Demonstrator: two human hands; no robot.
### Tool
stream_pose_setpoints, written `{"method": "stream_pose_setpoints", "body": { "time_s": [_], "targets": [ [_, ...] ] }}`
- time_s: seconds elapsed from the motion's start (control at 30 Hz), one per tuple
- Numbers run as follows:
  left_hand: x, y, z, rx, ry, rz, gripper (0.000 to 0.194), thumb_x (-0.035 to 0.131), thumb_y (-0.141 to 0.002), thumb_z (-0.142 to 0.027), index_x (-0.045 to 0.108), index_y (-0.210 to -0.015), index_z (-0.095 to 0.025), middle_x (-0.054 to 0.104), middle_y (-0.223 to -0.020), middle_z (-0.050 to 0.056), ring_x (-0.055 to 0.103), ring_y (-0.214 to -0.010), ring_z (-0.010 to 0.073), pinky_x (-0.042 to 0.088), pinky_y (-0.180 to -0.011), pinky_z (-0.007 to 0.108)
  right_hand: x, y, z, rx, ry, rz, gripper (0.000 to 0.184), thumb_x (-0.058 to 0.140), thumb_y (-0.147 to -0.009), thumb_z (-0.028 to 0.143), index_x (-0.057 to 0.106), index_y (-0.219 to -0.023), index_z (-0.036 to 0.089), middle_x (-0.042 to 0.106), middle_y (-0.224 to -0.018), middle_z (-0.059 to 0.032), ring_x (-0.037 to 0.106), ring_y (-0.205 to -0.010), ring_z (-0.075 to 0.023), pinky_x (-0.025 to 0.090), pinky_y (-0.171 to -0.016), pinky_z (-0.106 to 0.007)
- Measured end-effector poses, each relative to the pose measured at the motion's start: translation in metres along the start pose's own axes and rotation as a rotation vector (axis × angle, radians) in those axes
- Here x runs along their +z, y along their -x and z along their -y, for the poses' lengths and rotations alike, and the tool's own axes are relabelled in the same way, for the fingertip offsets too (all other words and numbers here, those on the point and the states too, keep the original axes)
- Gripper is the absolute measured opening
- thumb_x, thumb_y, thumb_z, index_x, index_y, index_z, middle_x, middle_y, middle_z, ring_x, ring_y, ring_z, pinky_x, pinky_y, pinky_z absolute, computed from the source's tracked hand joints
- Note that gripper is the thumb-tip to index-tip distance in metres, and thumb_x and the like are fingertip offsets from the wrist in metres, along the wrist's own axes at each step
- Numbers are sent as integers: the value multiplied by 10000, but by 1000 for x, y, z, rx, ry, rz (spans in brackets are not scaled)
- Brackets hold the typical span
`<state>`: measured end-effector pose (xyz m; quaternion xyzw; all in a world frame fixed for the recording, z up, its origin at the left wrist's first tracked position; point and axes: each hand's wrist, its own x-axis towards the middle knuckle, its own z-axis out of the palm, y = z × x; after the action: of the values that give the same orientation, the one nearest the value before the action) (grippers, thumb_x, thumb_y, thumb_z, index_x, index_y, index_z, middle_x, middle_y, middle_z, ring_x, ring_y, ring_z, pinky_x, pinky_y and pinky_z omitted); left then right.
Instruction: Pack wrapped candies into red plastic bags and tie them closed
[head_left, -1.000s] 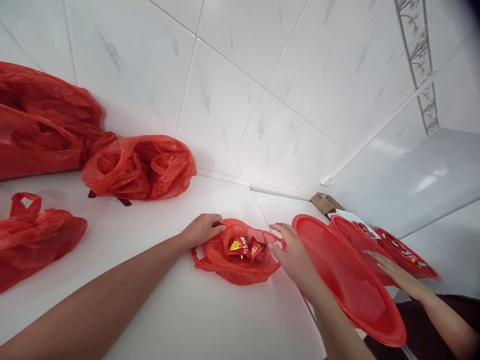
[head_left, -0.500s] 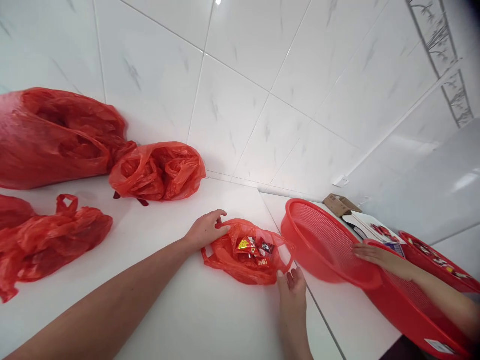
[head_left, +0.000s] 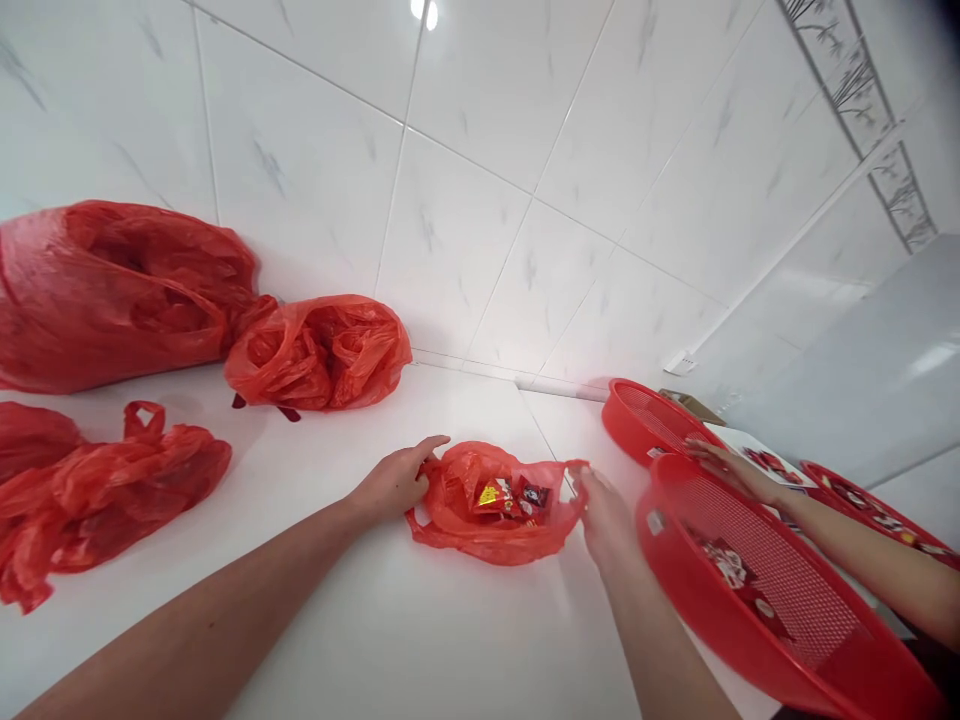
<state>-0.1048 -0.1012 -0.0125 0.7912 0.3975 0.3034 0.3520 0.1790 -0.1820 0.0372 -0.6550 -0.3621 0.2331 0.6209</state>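
A thin red plastic bag lies mouth-up on the white table in front of me, with several small snack packets showing inside, one of them with yellow print. At the bag's left rim, my left hand pinches the plastic between thumb and fingers. My right hand grips the handle loop on the right side and draws it outward. Between the two hands the mouth is spread wide. Some packets are partly hidden by the folds.
Tied or bunched red bags rest along the tiled wall at left. To the right are a large red mesh basket holding packets and another red basket behind it. A co-worker's hand touches the baskets.
My right hand has moved up and taken the bag's right handle; my left hand's fingers have curled in. The co-worker's baskets have shifted: one went back and right, and packets show in the nearer one.
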Motion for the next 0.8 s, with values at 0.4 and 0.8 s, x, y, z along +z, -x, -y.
{"method": "stream_pose_setpoints", "body": {
  "time_s": [0.4, 0.8],
  "targets": [
    [-16, -18, -20, -82, 693, -440, 458, 551, -706, -210, 450, -1152, -195, 611, -805, -2, 519, -528, 87, 410, -458, 198, 1, -13, 93, -222, -535, 63, 143, 710, -688, 278, 609, -683, 177, 634, -737, 1, 625, -923, -183, 484, -840, -321],
    [-68, -26, -94, 58, 1081, -410, 495, 688, -658, -124, 500, -1110, -201, 557, -1139, 70, 602, -808, 90, 488, -682, 211, 20, -22, 63, -10, -929, 231, 137, 635, -776, 343, 579, -759, 219, 563, -643, 58, 557, -581, -74, 515, -729, -282]
  ]
}}
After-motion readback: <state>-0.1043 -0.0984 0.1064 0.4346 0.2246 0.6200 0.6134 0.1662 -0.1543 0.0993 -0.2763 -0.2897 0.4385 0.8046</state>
